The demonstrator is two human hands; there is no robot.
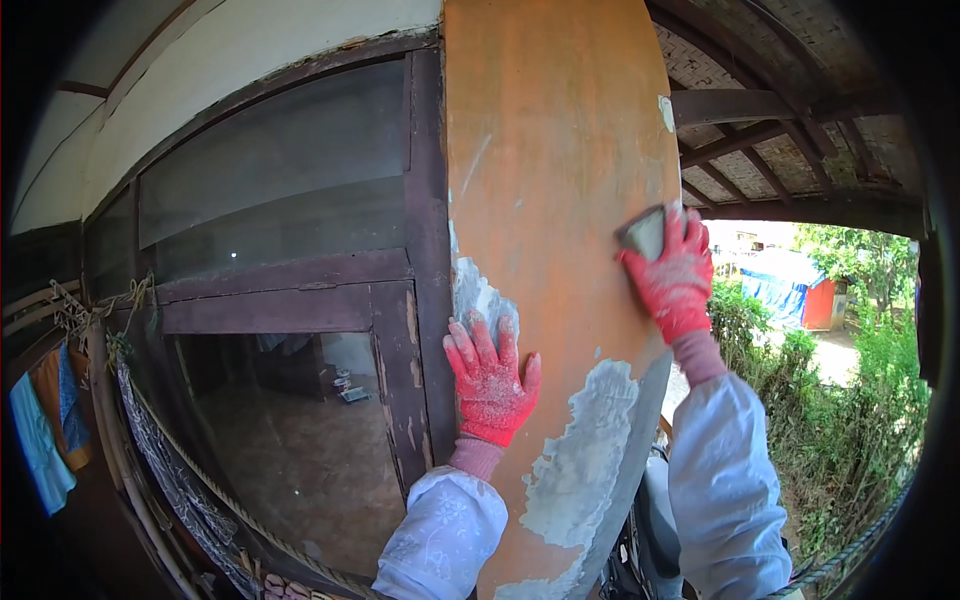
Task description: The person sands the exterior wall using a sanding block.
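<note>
An orange-painted wall section [555,150] stands before me, with peeled patches of bare grey-white plaster [581,457] low down and another pale patch [478,285] at its left edge. My left hand [491,390], in a dusty red glove, rests palm-down on the wall with fingers spread, just below that left patch. At the wall's right edge, my right hand [675,277] wears a matching glove and presses a grey block [646,234] flat against the orange paint. The block looks like a sanding block or sponge; the glove partly covers it.
To the left is a dark wooden window frame [435,225] with chipped paint and glass panes [292,435]. A rope [247,517] and bamboo poles [124,450] run below it, with hanging clothes [45,435]. Beyond the wall's right edge grow green bushes [780,397].
</note>
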